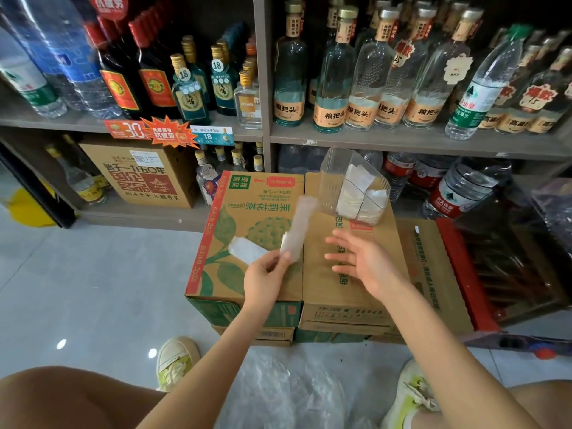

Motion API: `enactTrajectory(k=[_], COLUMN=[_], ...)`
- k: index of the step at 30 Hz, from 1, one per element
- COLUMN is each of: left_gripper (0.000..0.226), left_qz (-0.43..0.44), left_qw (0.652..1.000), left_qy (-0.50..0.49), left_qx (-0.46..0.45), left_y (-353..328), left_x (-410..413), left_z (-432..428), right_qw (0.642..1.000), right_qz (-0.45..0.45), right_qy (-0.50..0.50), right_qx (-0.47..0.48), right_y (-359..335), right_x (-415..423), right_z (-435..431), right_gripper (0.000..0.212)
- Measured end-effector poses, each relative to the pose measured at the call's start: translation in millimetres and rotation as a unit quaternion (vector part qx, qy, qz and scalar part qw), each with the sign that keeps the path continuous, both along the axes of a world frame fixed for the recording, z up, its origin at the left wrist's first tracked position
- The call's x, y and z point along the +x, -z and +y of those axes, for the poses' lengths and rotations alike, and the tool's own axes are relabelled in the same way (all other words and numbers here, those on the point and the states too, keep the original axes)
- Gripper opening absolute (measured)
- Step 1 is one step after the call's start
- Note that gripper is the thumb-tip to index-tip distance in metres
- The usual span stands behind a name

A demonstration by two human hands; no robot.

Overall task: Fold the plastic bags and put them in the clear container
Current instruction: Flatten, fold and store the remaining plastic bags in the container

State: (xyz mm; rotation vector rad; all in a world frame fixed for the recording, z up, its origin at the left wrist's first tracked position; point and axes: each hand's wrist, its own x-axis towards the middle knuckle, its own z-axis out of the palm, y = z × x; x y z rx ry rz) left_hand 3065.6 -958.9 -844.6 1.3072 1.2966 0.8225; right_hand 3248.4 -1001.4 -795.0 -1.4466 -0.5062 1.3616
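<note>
My left hand (266,275) pinches a whitish plastic bag (298,229) folded into a long narrow strip. The strip bends at my fingers, one end rising blurred toward the back and the other lying left on the box. My right hand (360,258) hovers open over the cardboard boxes (322,274), fingers spread, holding nothing. The clear container (337,184) stands tilted at the back of the boxes with several folded white bags (360,196) inside. A heap of loose clear plastic bags (288,394) lies on the floor between my feet.
Shelves (402,140) packed with glass and water bottles rise right behind the boxes. A brown carton (145,174) sits on the lower shelf at left. A red and black crate (501,264) stands to the right. Grey tiled floor (93,289) spreads to the left.
</note>
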Motion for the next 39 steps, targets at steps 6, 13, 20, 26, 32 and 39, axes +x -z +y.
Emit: enactTrajectory(k=[6, 13, 20, 26, 32, 39], left_gripper=[0.008, 0.013, 0.017, 0.030, 0.044, 0.018], left_qz=[-0.032, -0.083, -0.172, -0.173, -0.149, -0.029], left_qw=[0.999, 0.995, 0.984, 0.981, 0.980, 0.998], left_qy=[0.014, 0.047, -0.022, -0.041, -0.034, 0.031], left_qx=[-0.010, -0.035, -0.031, -0.082, -0.126, -0.040], left_y=[-3, -7, -14, -9, -10, -11], left_x=[-5, -11, -34, -50, -45, -48], left_z=[2, 4, 25, 52, 69, 71], right_qw=[0.996, 0.999, 0.993, 0.974, 0.908, 0.848], right_qz=[-0.053, -0.019, -0.032, -0.117, -0.298, -0.426], right_qy=[-0.064, -0.034, -0.107, -0.195, -0.292, -0.315], right_qx=[-0.043, -0.014, 0.029, -0.002, -0.031, -0.014], right_y=[20, 30, 32, 28, 22, 22], right_x=[-46, -52, -39, -32, -33, -43], right_z=[21, 26, 23, 25, 33, 42], right_gripper=[0.029, 0.004, 0.007, 0.008, 0.009, 0.012])
